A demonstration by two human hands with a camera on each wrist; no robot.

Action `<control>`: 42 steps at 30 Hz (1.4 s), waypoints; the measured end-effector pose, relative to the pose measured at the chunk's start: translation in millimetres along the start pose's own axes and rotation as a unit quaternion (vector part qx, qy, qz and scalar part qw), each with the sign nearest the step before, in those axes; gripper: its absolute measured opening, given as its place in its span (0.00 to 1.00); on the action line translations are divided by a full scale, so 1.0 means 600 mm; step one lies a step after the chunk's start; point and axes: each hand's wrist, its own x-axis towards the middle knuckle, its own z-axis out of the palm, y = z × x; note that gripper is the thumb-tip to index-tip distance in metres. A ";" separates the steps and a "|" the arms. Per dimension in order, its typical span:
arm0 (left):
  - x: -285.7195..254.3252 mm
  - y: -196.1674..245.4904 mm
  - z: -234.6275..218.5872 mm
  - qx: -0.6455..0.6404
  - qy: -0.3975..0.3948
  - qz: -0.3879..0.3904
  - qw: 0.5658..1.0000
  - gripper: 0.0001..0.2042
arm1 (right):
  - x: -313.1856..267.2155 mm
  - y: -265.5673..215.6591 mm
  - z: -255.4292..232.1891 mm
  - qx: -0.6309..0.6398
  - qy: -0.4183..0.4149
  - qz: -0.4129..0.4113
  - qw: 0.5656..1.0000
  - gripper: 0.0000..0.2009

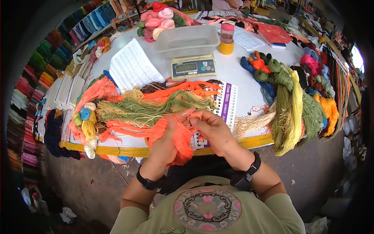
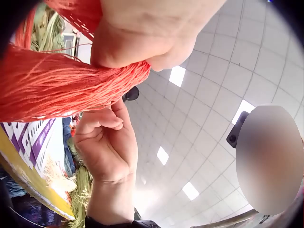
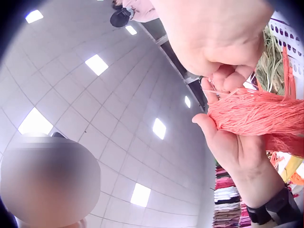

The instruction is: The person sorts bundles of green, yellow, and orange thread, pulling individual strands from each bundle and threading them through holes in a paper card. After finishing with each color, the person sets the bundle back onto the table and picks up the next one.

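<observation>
Orange yarn (image 1: pixel 175 136) seemingly pinched by both hands.

Orange yarn hank (image 1: pixel 176 134), limp, draped

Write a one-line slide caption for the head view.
Both hands, left hand and right hand, hold an orange yarn skein at the edge of a table strewn with yarn bundles, by a digital scale.

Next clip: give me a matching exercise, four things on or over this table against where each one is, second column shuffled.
1. orange yarn bundle
2. digital scale
3. printed sheet
4. plastic tub

a. left of the scale
b. on top of the scale
c. held in both hands
d. table centre, under the tub

Pairs: 1-c, 2-d, 3-a, 4-b
</observation>
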 end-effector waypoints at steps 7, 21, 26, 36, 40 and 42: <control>-0.003 -0.001 0.005 0.146 -0.024 0.018 0.989 0.29 | 0.001 0.009 -0.002 -0.044 -0.046 -0.050 0.997 0.08; -0.003 -0.006 0.013 0.189 -0.008 0.002 0.982 0.30 | -0.002 0.000 0.010 -0.058 -0.005 -0.036 0.998 0.08; -0.007 -0.004 -0.005 0.169 0.053 -0.014 0.984 0.28 | 0.002 0.012 0.001 0.086 -0.001 0.017 0.996 0.06; -0.011 0.010 -0.005 0.009 -0.016 -0.022 1.000 0.30 | -0.009 -0.003 -0.003 -0.160 -0.027 0.025 0.986 0.08; -0.011 0.010 -0.002 0.010 0.000 -0.039 0.999 0.27 | -0.011 -0.003 -0.003 -0.101 -0.029 0.013 0.994 0.07; -0.014 0.001 -0.011 -0.006 0.076 -0.039 0.996 0.21 | -0.013 -0.005 0.001 -0.072 -0.025 0.019 0.997 0.06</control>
